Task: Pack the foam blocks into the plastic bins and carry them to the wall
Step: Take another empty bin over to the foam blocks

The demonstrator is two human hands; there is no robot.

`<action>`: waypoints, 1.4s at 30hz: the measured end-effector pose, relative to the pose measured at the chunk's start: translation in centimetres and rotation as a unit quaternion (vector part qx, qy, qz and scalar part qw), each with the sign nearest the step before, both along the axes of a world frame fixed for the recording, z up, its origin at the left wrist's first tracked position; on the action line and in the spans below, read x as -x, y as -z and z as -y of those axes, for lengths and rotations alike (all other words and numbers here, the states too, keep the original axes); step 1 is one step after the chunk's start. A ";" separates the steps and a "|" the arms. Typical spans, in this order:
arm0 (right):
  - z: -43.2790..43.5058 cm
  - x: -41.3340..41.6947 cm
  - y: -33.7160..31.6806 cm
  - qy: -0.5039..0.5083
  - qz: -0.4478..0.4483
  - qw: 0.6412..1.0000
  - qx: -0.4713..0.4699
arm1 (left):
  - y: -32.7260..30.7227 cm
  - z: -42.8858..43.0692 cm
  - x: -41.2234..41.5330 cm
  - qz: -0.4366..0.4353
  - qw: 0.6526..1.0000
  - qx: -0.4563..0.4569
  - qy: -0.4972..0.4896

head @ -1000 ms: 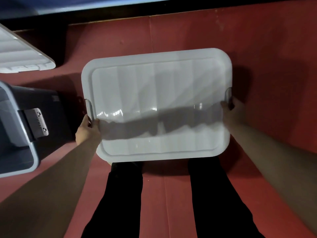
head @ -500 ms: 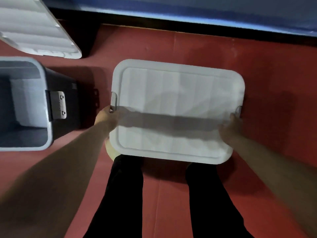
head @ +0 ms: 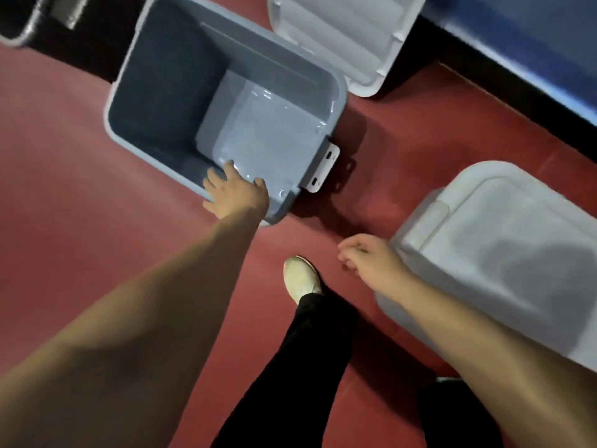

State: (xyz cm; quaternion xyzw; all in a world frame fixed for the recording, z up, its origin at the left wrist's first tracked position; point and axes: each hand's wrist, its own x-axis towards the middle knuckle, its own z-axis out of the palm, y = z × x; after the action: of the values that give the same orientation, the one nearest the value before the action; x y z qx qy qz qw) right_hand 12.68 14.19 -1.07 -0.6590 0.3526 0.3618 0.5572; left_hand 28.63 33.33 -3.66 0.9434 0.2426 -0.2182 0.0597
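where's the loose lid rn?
Head view, top centre: the loose white lid sits just beyond the far right corner of the open grey bin, close to the foot of the blue wall.

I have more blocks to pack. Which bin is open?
The grey bin at the left hand: it has no lid and its inside shows. The lidded bin by the right hand is closed.

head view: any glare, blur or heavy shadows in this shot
Head view: dim overall and soft throughout; small glare spots sit inside the open bin, near the left hand; a broad dark shadow lies across the lid of the shut bin; the right hand looks smeared by motion.
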 end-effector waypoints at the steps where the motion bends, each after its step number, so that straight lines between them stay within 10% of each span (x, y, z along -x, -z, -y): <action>1: -2.7 -2.1 0.7 0.024 -0.013 0.999 -0.029 | 0.6 -2.5 -1.2 0.015 0.999 0.012 -0.050; 8: -15.3 -12.5 4.8 0.211 -0.226 0.944 -0.111 | 5.1 -16.0 -9.6 0.038 0.883 0.274 -0.379; 17: -17.0 -10.6 1.4 0.446 -0.210 0.864 -0.097 | 0.6 -18.1 -8.3 -0.015 0.831 0.377 -0.410; 22: -17.0 -12.7 -3.5 0.470 -0.236 0.826 -0.204 | -4.6 -14.7 -2.4 0.083 0.734 0.422 -0.525; 27: -17.1 -9.8 -10.2 0.416 -0.215 0.870 -0.154 | -14.0 -14.6 7.9 0.117 0.639 0.412 -0.639; 36: -19.8 -4.2 -34.1 0.151 -0.114 0.970 -0.150 | -39.6 -19.2 26.2 0.255 0.289 0.458 -0.801; 42: -30.4 0.7 -39.8 0.033 -0.160 0.973 -0.162 | -46.5 -26.2 36.1 0.331 0.203 0.435 -0.812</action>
State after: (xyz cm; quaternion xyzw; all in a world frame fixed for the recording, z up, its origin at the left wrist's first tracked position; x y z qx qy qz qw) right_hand 12.00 44.57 38.69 -0.4815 0.3949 0.4965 0.6047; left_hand -7.51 59.49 42.80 0.0403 0.7009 0.2109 0.6802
